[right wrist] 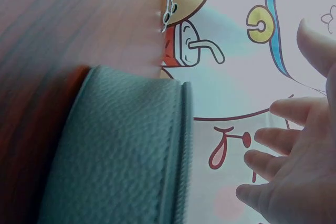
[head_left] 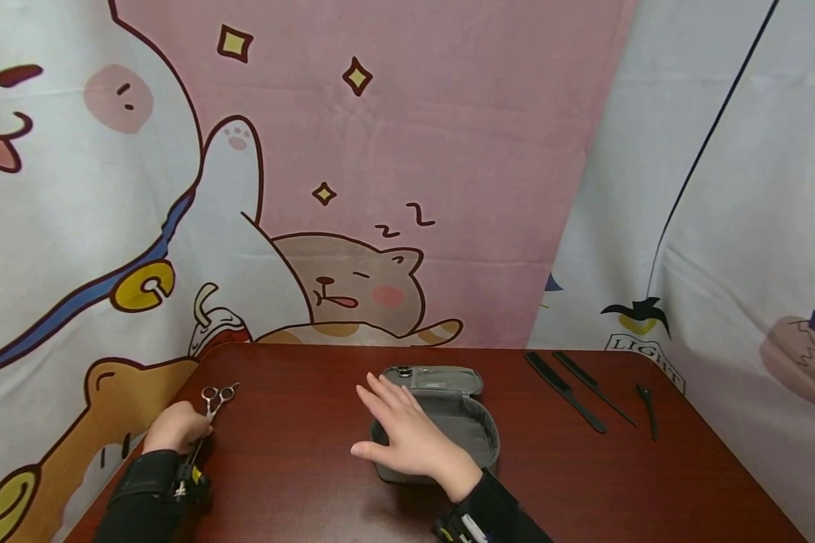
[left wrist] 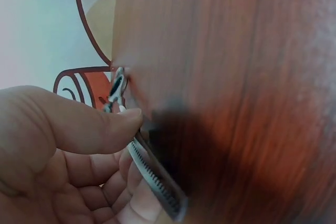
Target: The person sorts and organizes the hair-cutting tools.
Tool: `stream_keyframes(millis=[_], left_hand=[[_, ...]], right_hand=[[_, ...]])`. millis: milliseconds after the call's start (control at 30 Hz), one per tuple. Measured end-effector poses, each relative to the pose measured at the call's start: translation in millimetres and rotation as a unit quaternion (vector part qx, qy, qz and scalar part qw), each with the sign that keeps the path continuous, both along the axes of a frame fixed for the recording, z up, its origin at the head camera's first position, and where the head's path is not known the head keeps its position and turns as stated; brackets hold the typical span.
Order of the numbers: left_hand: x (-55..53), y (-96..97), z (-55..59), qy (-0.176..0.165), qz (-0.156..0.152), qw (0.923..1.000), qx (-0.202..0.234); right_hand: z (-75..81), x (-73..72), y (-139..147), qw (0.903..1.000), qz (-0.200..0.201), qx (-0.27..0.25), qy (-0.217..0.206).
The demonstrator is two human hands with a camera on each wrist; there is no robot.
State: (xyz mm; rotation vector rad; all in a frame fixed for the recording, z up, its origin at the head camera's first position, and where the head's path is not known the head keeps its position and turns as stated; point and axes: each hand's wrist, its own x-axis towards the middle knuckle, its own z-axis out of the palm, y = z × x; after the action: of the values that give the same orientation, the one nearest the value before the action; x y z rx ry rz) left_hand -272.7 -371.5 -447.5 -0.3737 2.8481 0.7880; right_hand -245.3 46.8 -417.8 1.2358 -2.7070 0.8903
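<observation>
At the left side of the table my left hand [head_left: 176,427] pinches a pair of thinning scissors [left wrist: 152,174] between thumb and fingers. Their toothed blade points down and towards me, while the ring handles stick out past the hand. My right hand [head_left: 414,437] hovers over a grey zip case [head_left: 487,430], fingers straight and spread, holding nothing. The case's lid is folded back, and the hand hides part of its inside. In the right wrist view, the case's grainy side wall [right wrist: 115,150] stands apart from the fingers [right wrist: 275,140].
Two dark combs [head_left: 564,391] lie side by side on the right part of the brown table [head_left: 299,452]. One has a thin tail [head_left: 614,407]. Further right is a small dark forked tool [head_left: 649,411]. A printed cartoon cloth [head_left: 489,188] hangs behind the table.
</observation>
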Motion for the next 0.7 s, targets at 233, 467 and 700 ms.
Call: stream_keyframes(millis=[233, 467, 700], left_hand=[[1.0, 8.4, 1.5, -0.001, 0.002, 1.0, -0.006], [-0.4, 11.9, 0.0, 0.003, -0.007, 1.0, 0.003], [0.0, 16.5, -1.3, 0.046, -0.017, 0.9986, 0.019]], right_hand=[[6.0, -3.9, -10.2, 0.9997, -0.007, -0.005, -0.022], [8.7, -6.2, -16.3, 0.9995, -0.011, -0.01, -0.029], [10.8, -8.8, -19.1, 0.9993, -0.013, -0.028, -0.023]])
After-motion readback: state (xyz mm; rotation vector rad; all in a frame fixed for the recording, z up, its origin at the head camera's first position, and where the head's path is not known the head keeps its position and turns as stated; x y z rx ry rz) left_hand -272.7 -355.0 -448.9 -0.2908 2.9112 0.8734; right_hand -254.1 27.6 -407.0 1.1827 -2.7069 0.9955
